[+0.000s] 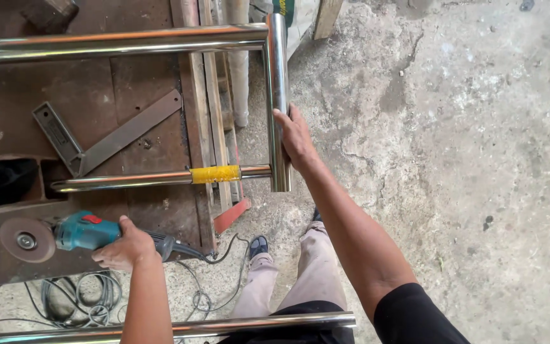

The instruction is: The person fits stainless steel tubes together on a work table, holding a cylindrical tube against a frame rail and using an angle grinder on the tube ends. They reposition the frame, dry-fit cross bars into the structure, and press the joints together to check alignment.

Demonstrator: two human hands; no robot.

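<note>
Both hands are busy: the left hand [125, 247] is clenched on a teal angle grinder [74, 232] lying on the rusty tabletop [7, 134], the right hand [295, 137] grasps the upright tube of a polished steel frame [277, 70]. Looped cable [80, 299] could snag a foot — or the frame could slip sideways. The frame's left end is cut off.

1 view only: head cam, worn on person, looks steeply down, near-vertical. Close range, arm's reach. Own legs and shoes at bottom centre, forearms enter from bottom edge. Frame's left half covers workbench [141, 108], right half concrete floor [466, 159]. Steel tube frame [276, 95] crosses top and centre, nearest to lens. No 2nd view, so no overlap.
</note>
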